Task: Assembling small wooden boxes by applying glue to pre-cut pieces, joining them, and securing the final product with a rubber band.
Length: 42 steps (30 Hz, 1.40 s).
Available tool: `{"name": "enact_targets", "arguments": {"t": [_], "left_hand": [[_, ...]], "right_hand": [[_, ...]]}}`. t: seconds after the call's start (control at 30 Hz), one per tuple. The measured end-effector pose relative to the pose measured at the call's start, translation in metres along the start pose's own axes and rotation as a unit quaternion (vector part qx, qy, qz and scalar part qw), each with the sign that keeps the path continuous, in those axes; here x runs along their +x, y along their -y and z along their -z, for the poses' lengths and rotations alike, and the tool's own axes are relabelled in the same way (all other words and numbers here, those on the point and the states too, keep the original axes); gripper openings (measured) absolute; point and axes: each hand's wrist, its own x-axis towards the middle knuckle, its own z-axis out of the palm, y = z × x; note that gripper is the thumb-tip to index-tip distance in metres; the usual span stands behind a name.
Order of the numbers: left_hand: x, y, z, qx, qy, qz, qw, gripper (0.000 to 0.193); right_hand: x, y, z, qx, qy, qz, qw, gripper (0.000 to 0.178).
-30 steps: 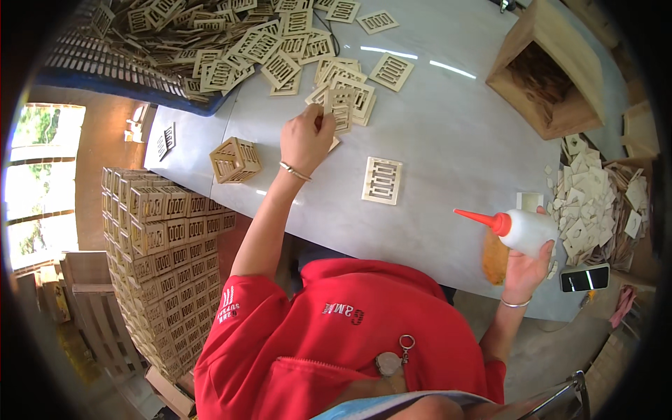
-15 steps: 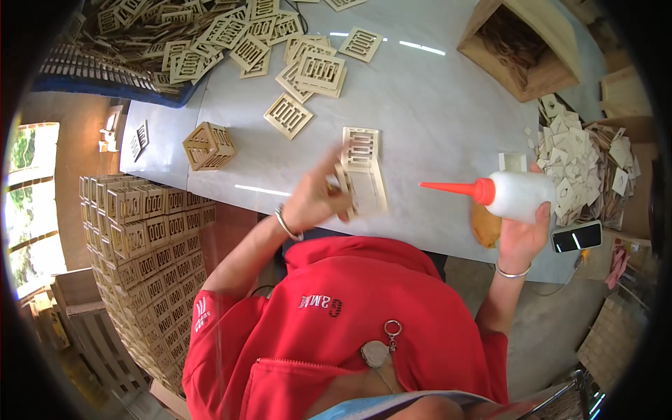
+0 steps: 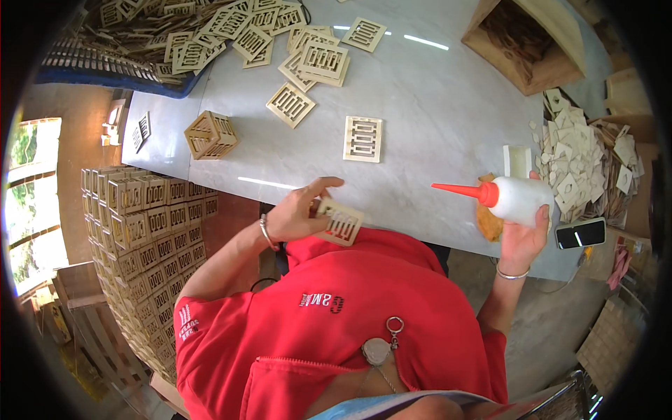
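Observation:
My left hand [image 3: 297, 212] pinches a slotted wooden panel [image 3: 341, 222] by one side, at the table's near edge in front of my red top. Its index finger is stretched out above the panel. My right hand [image 3: 523, 238] is wrapped round a white squeeze bottle [image 3: 521, 199], whose long red nozzle [image 3: 458, 192] points left. Beyond the hands, a second slotted panel [image 3: 363, 139] lies flat on the table. Farther left stands a wooden lattice cube [image 3: 211, 135].
Loose panels [image 3: 290, 105] lie toward a heaped blue crate [image 3: 140, 87] at the far left. A wooden box [image 3: 553, 42], a pile of pale wood pieces [image 3: 577, 150] and a phone [image 3: 580, 234] are on the right. Stacked lattice cubes [image 3: 150, 259] stand beside the table.
My left hand has moved toward my body and to the left with a panel, away from the panel that stays on the table. The bottle has shifted slightly right.

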Motion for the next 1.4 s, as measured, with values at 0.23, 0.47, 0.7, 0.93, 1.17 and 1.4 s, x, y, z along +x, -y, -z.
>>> {"name": "enact_targets", "arguments": {"t": [0.23,0.47,0.7,0.93,1.17,1.4], "left_hand": [[-0.005,0.008,0.029,0.097,0.159,0.016,0.982,0.030],[0.018,-0.045,-0.004,-0.098,-0.019,-0.015,0.995,0.011],[0.019,-0.071,-0.032,-0.146,-0.060,-0.046,0.986,0.008],[0.018,-0.072,-0.036,-0.137,-0.066,-0.061,0.986,0.008],[0.016,-0.075,-0.038,-0.133,-0.072,-0.069,0.986,0.008],[0.014,-0.076,-0.039,-0.153,-0.074,-0.081,0.982,0.009]], "right_hand": [[-0.003,0.001,-0.004,0.007,0.057,-0.012,0.998,0.074],[-0.004,0.008,-0.039,-0.115,0.020,0.049,0.992,0.076],[-0.003,0.012,-0.062,-0.202,0.011,0.085,0.976,0.076],[-0.001,0.009,-0.067,-0.210,0.024,0.101,0.972,0.071],[0.000,0.015,-0.063,-0.240,0.028,0.117,0.963,0.066],[-0.004,0.028,-0.060,-0.233,0.005,0.109,0.966,0.062]]}}
